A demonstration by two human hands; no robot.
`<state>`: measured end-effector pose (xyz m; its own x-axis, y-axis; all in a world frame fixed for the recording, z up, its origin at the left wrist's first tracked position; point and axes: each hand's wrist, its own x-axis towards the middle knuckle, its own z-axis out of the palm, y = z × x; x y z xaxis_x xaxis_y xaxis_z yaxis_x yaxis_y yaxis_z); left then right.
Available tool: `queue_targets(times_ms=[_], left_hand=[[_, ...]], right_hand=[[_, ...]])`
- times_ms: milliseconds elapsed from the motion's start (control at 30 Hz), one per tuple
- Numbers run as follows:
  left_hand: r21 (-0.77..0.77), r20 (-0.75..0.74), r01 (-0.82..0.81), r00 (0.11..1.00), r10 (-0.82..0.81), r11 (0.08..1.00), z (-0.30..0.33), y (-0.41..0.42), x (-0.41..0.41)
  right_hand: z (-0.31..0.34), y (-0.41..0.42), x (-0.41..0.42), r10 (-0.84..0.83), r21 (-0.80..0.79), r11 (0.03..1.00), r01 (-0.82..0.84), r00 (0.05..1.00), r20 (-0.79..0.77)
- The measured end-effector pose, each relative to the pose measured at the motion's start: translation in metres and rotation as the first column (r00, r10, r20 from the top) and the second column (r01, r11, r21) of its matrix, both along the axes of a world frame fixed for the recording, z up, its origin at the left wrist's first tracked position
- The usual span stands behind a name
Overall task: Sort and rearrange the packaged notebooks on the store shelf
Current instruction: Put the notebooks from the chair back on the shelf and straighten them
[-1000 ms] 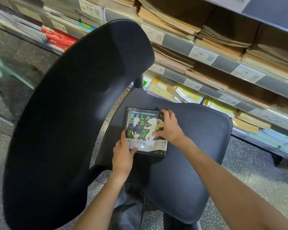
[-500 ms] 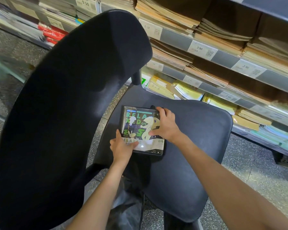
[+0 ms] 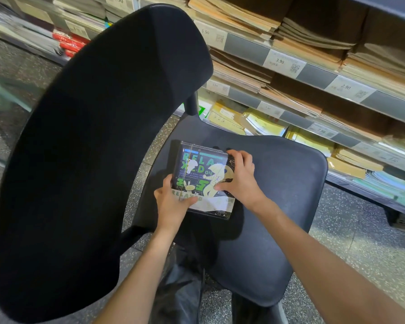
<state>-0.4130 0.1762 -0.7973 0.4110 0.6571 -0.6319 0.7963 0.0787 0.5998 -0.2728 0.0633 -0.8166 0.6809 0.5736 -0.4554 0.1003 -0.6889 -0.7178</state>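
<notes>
A packaged notebook (image 3: 198, 167) with a dark cover and green lettering lies on the seat of a black chair (image 3: 278, 206). My left hand (image 3: 171, 202) grips its near left corner, thumb on top of the cover. My right hand (image 3: 237, 177) holds its right edge, fingers curled over the far corner and thumb pressed on the cover. The pack looks like a thick stack in clear wrap. Beyond the chair, the store shelf (image 3: 313, 73) carries stacks of brown and yellow notebooks.
The chair's tall black backrest (image 3: 98, 148) fills the left half of the view. Price tags (image 3: 283, 63) line the shelf edges. Yellow packaged notebooks (image 3: 262, 122) sit on the lowest shelf behind the seat. Red packs (image 3: 68, 43) lie far left. Speckled floor lies at the right.
My left hand has closed tighter round the notebook's near left corner. My right hand has shifted slightly along the right edge. The view has tilted a little.
</notes>
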Motion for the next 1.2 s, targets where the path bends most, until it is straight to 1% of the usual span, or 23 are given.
queue_targets(times_ms=[67, 200, 300, 400, 533, 700, 867, 1000, 1033, 1100, 1200], left_hand=[[0.012, 0.033, 0.004, 0.999, -0.005, 1.000, 0.009, -0.002, 0.006], [0.092, 0.149, 0.022, 0.988, -0.035, 0.996, 0.031, -0.005, 0.025], [0.129, 0.204, 0.059, 0.975, -0.085, 0.990, 0.058, -0.008, 0.049], [0.156, 0.291, 0.084, 0.948, -0.127, 0.984, 0.095, -0.009, 0.077], [0.246, 0.384, 0.120, 0.899, -0.210, 0.962, 0.159, -0.006, 0.112], [0.340, 0.477, 0.119, 0.833, -0.280, 0.933, 0.257, -0.002, 0.142], [0.359, 0.591, 0.114, 0.740, -0.320, 0.926, 0.355, 0.001, 0.161], [0.398, 0.626, 0.083, 0.703, -0.337, 0.914, 0.433, -0.003, 0.170], [0.404, 0.650, 0.075, 0.677, -0.344, 0.912, 0.449, -0.005, 0.171], [0.414, 0.697, 0.062, 0.621, -0.360, 0.908, 0.477, -0.007, 0.173], [0.423, 0.732, 0.048, 0.570, -0.373, 0.905, 0.517, -0.009, 0.177]], right_hand=[[0.011, -0.003, 0.004, -0.042, 0.037, 0.998, 0.041, 0.999, 0.030], [0.046, -0.007, 0.024, -0.090, 0.095, 0.992, 0.079, 0.990, 0.111], [0.084, -0.013, 0.046, -0.118, 0.127, 0.987, 0.095, 0.975, 0.188], [0.131, -0.020, 0.069, -0.163, 0.164, 0.979, 0.123, 0.952, 0.258], [0.204, -0.025, 0.092, -0.232, 0.229, 0.961, 0.157, 0.907, 0.351], [0.311, -0.029, 0.112, -0.281, 0.323, 0.937, 0.136, 0.844, 0.457], [0.417, -0.030, 0.123, -0.313, 0.377, 0.921, 0.094, 0.756, 0.575], [0.496, -0.036, 0.121, -0.338, 0.434, 0.900, 0.038, 0.690, 0.640], [0.514, -0.038, 0.121, -0.347, 0.444, 0.895, 0.032, 0.675, 0.651], [0.548, -0.040, 0.120, -0.354, 0.455, 0.890, 0.020, 0.660, 0.663], [0.594, -0.044, 0.118, -0.359, 0.473, 0.881, -0.008, 0.641, 0.679]])
